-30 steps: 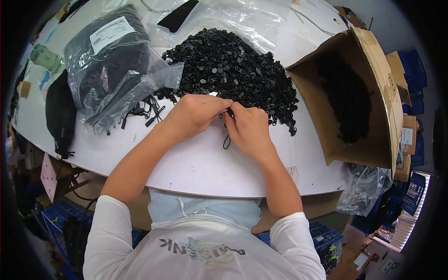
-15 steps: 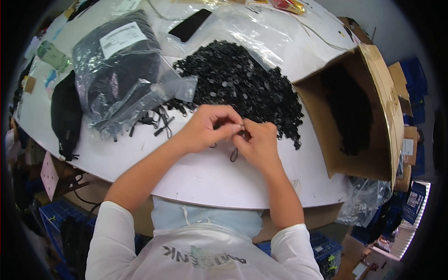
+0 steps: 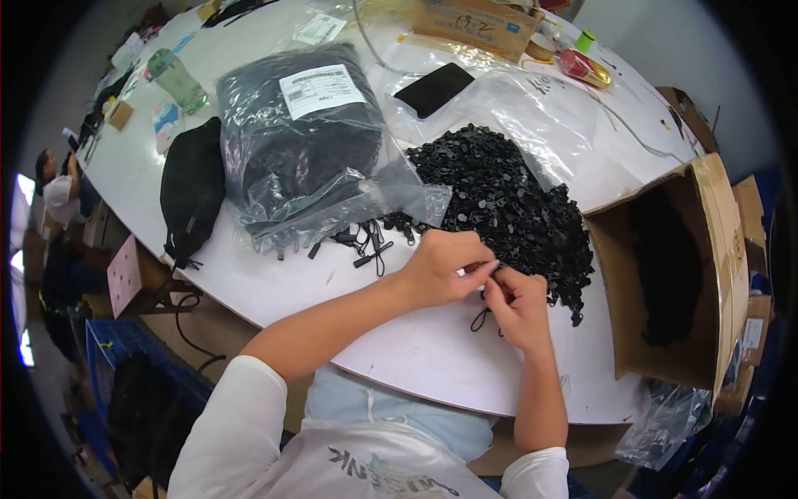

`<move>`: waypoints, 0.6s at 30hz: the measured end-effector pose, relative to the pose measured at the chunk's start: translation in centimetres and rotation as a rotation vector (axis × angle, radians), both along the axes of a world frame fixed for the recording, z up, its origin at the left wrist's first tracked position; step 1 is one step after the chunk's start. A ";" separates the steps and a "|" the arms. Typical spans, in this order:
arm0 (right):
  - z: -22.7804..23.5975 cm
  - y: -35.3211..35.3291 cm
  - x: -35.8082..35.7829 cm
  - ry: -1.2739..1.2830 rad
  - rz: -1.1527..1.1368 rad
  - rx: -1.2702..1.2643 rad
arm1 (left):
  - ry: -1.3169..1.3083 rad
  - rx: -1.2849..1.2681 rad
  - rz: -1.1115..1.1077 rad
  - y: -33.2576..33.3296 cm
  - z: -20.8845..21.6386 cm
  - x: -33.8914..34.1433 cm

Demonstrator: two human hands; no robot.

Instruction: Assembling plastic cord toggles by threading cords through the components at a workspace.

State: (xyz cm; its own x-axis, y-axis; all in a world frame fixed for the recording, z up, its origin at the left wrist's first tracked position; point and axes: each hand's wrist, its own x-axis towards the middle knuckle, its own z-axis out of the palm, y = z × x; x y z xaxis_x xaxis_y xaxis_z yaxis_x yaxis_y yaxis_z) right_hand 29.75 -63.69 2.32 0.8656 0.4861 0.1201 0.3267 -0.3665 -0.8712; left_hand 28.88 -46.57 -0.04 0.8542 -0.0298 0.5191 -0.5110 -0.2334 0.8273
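White table (image 3: pixel 283 303): view swung, both hands staying together at the pile

Nearest: left hand (image 3: pixel 449 266) has thumb and index tips pressed together, meeting the right's fingertips; too small to tell what sits between. Right hand (image 3: pixel 521 312) pinches a black cord loop (image 3: pixel 480 319), which hangs just below the fingertips; its upper end is hidden.

Change vs half a second ago: head view shifted, so hands and pile sit lower and further right, and more far table shows. Fingertips still meet, loop still there. Reads as the same handling continuing, nothing let go.

Just beyond fingers: pile of small black parts (image 3: pixel 499 195). Left of them: loose black cord pulls (image 3: pixel 366 251). Right: open cardboard box (image 3: pixel 725 249). Farther up-left: clear bag of black goods (image 3: pixel 291 166). Well beyond: flat black piece (image 3: pixel 435 90), greenish bottle (image 3: pixel 177 81).
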 end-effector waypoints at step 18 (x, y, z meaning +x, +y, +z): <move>-2.1 -0.3 0.6 -0.577 0.076 -0.215 | 0.179 0.335 -0.190 1.3 0.1 1.1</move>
State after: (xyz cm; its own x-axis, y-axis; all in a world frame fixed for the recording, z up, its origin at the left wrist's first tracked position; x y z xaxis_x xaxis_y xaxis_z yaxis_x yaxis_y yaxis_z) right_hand 30.40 -64.02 0.19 0.6527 0.6090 0.4507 0.7549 -0.4719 -0.4555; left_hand 29.97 -45.26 0.09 0.8929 -0.3375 0.2981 -0.4261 -0.4195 0.8015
